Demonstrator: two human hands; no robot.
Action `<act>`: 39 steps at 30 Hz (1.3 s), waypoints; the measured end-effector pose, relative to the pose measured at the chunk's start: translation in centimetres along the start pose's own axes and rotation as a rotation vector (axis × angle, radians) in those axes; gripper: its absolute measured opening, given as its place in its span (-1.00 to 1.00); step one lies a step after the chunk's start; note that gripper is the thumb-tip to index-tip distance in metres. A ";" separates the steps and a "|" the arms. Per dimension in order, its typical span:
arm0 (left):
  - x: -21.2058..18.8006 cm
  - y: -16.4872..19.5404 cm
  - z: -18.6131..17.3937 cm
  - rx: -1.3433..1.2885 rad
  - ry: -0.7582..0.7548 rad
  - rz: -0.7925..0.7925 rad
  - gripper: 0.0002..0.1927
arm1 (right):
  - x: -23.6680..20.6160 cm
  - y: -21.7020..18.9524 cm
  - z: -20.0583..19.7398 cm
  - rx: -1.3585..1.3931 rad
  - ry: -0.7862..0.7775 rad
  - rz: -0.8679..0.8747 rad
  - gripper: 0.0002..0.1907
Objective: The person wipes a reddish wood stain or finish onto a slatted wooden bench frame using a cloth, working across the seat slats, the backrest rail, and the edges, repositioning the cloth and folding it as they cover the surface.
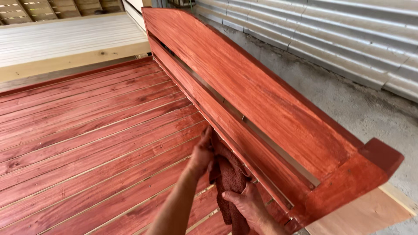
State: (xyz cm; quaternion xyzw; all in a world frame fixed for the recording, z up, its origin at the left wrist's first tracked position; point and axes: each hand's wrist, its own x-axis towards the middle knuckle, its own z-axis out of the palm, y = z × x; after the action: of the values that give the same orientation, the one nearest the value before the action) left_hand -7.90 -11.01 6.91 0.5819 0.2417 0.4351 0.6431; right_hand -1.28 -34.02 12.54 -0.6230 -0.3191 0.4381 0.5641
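Right hand (247, 203) grips the lower end of a red-stained rag (227, 176); left hand (201, 153) pinches its upper end against the stained headboard rail (244, 143). Rag appears soft, limp, probably damp; best held bunched. Slatted platform (87, 130) lies beside

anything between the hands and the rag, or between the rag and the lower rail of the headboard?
Nothing visible. Both the left hand and the right hand already grip the red-stained rag, and the rag is pressed straight against the lower rail of the stained headboard. No tool, can or other object lies along that rail.
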 end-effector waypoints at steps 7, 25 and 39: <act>-2.6 -4.3 5.5 0.703 0.063 0.062 0.00 | 1.4 1.2 -3.0 -0.617 0.116 -0.048 -0.45; 10.3 -4.1 -7.4 -0.319 0.496 0.270 -0.81 | 4.7 3.1 1.3 -0.372 -0.183 -0.304 0.01; 11.4 -8.6 -11.1 -0.767 0.859 0.169 -0.52 | 11.3 17.9 -2.5 -1.087 -0.180 -0.602 -0.18</act>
State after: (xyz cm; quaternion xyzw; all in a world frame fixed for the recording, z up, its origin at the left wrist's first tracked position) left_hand -8.79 5.04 -1.41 0.0958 0.2588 0.7383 0.6154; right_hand 3.88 -27.82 -7.16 -0.6643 -0.7039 0.0858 0.2363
